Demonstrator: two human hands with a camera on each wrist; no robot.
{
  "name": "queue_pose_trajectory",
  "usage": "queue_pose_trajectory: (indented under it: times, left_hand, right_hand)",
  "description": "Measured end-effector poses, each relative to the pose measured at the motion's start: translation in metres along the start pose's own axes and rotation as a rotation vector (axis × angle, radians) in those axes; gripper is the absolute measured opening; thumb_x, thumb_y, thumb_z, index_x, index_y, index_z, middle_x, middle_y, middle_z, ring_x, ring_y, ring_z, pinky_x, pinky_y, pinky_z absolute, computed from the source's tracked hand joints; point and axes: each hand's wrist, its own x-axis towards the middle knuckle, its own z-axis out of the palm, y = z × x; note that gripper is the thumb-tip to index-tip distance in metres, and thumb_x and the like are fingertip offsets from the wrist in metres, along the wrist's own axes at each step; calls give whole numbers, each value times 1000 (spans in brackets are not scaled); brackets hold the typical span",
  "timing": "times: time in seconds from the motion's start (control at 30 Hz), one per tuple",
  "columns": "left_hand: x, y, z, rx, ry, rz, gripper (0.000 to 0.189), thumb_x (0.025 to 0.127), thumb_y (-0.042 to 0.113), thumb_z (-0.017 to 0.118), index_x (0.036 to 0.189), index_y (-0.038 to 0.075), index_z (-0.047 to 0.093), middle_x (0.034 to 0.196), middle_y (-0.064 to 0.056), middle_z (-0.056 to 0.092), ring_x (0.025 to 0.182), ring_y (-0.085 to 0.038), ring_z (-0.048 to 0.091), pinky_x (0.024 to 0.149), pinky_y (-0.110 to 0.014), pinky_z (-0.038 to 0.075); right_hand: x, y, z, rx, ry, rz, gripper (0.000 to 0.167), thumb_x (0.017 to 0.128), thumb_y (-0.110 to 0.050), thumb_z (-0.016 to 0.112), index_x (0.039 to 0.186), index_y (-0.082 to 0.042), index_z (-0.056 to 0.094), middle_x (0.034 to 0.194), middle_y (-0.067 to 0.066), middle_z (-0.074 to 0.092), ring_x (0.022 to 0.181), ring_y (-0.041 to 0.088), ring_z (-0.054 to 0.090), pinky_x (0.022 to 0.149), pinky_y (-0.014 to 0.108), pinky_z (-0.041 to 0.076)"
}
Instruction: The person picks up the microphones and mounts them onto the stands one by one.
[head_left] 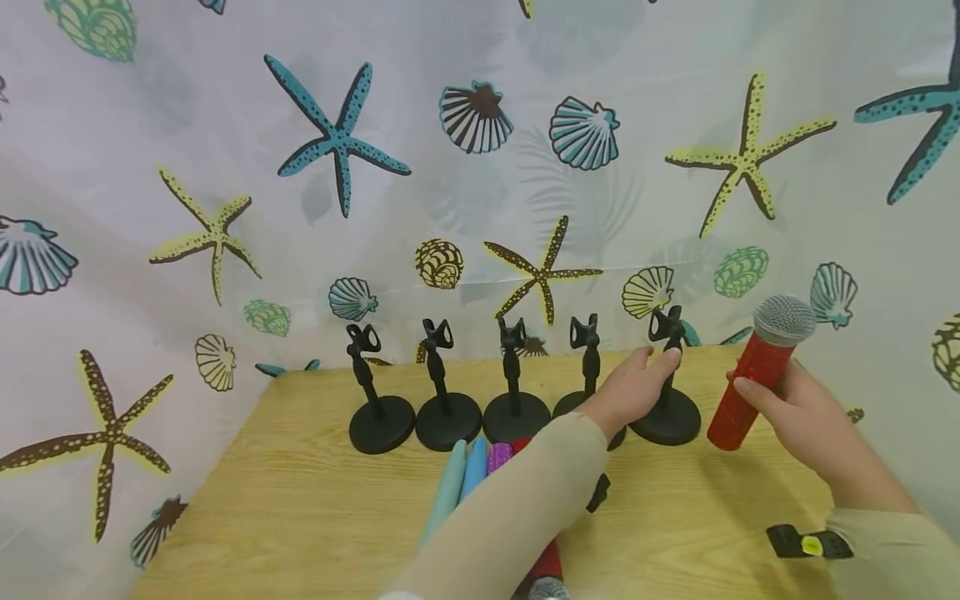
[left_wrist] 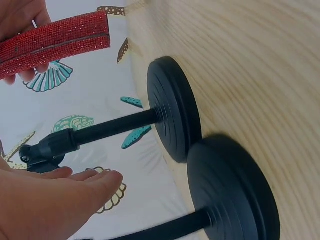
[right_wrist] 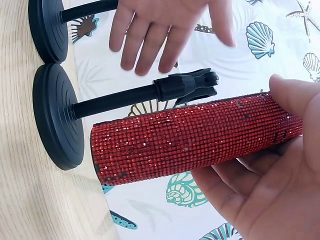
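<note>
My right hand (head_left: 798,417) grips a red rhinestone-covered microphone (head_left: 750,387) by its body, with the silver mesh head up and the lower end above the table. Its sparkling sleeve (right_wrist: 185,140) fills the middle of the right wrist view. At the right end of a row of black desktop stands, my left hand (head_left: 633,387) reaches beside the last microphone stand (head_left: 667,417). Straight, spread fingers show on that hand (right_wrist: 165,30) in the right wrist view, and it holds nothing. The stand's clip (right_wrist: 197,85) lies between the left hand and the microphone there.
Several more black stands (head_left: 382,425) line the back of the wooden table (head_left: 300,500). Under my left forearm lie a teal microphone (head_left: 447,487), a blue one (head_left: 475,467), a purple one (head_left: 498,456) and a red one (head_left: 550,562). A shell-patterned curtain (head_left: 405,208) hangs behind.
</note>
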Motion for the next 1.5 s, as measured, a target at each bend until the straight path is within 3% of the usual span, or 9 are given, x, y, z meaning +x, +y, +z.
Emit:
queue_pose_trajectory:
  times: [0.07,0.23,0.5,0.63,0.73,1.0,1.2,1.43,1.5]
  left_hand:
    - [4,3,5,-19,19,-14,74,99,72,36,156,26,38,153,8,45,142,-16,40,111,-46,36]
    - [13,9,10,-81,51,-1,65,101,68,37,150,28,48,143,10,54,137,-16,46,109,-45,38]
    - [17,6,12,-120,93,6,62,101,66,41,144,21,53,131,8,60,128,-17,54,106,-46,42]
    - [14,2,13,-77,76,23,59,101,65,42,138,21,58,117,11,63,119,-13,58,103,-43,45]
    - [9,1,12,16,52,46,55,101,64,45,129,20,62,111,11,64,112,-11,60,98,-40,48]
    - [-6,5,-1,384,-22,176,43,101,55,54,113,18,69,94,9,67,86,-7,64,80,-31,54]
    - [-22,8,-3,536,-47,250,35,100,54,57,97,22,69,79,14,62,72,-3,58,66,-24,49]
    - [-42,14,0,767,-61,299,34,101,56,52,92,27,67,66,16,56,61,-3,52,54,-23,41]
    - [-45,16,3,834,-62,300,34,102,56,51,91,28,66,63,15,55,58,-3,52,53,-24,40]
  right_hand:
    - [0,0,1,7,6,-8,55,109,-29,49,149,3,31,137,26,52,107,-12,46,79,14,43]
    - [2,-1,5,16,5,-12,55,108,-30,50,149,1,30,137,24,53,108,-12,48,80,14,43]
    - [8,-7,15,14,-61,8,55,109,-32,49,149,2,33,137,24,55,119,27,57,86,28,48]
    - [7,-7,16,23,-66,16,55,109,-33,47,147,4,35,137,26,53,120,39,56,91,47,49]
    - [7,-6,16,21,-62,14,55,109,-33,47,147,5,35,137,28,52,120,44,54,91,58,46]
    - [7,-4,19,51,4,-1,56,110,-30,44,150,6,26,138,30,49,124,35,50,95,60,43]
    - [6,1,20,140,78,0,51,111,-28,41,146,6,25,136,30,50,109,-9,49,86,15,40]
    - [7,5,24,300,90,-65,33,111,-22,40,140,-6,32,120,-4,56,110,-3,56,85,13,44]
    - [8,5,25,390,69,-89,32,111,-20,41,140,-12,32,120,-3,59,111,0,58,86,13,46]
